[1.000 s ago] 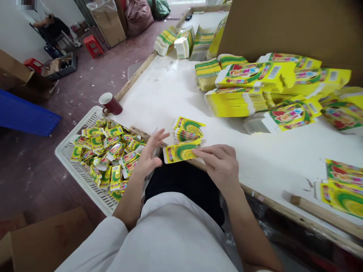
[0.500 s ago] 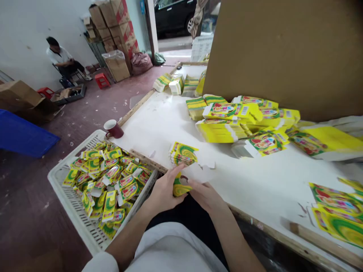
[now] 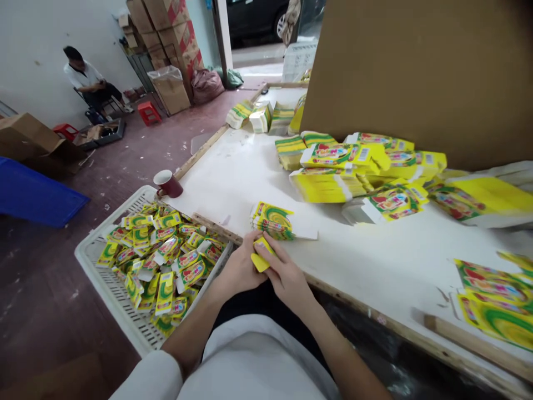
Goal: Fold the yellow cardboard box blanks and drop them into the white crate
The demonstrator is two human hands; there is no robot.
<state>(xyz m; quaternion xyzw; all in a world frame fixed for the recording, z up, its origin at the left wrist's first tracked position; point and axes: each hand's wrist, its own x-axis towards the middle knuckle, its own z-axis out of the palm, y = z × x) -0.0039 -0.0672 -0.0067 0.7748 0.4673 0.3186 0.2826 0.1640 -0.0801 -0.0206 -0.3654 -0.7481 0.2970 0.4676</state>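
Both my hands meet at the near edge of the white table (image 3: 250, 172), closed around one small yellow carton (image 3: 260, 256). My left hand (image 3: 239, 271) grips it from the left and my right hand (image 3: 284, 275) presses on it from the right. Just beyond my fingers lies a small stack of flat yellow-green carton blanks (image 3: 272, 220). To my left a white slatted crate (image 3: 108, 289) holds several folded cartons of the same print (image 3: 166, 255).
Big piles of yellow flat cartons (image 3: 353, 169) lie in front of a tall brown cardboard sheet (image 3: 416, 72). More blanks (image 3: 493, 300) sit at the right edge. A dark red mug (image 3: 167, 184) stands at the table corner. A person (image 3: 85, 78) sits far left by cardboard boxes (image 3: 166, 33).
A second ago my right hand held a flat blank while my left hand was open over the crate. Both hands then closed on it, and it is now folded into a small carton.
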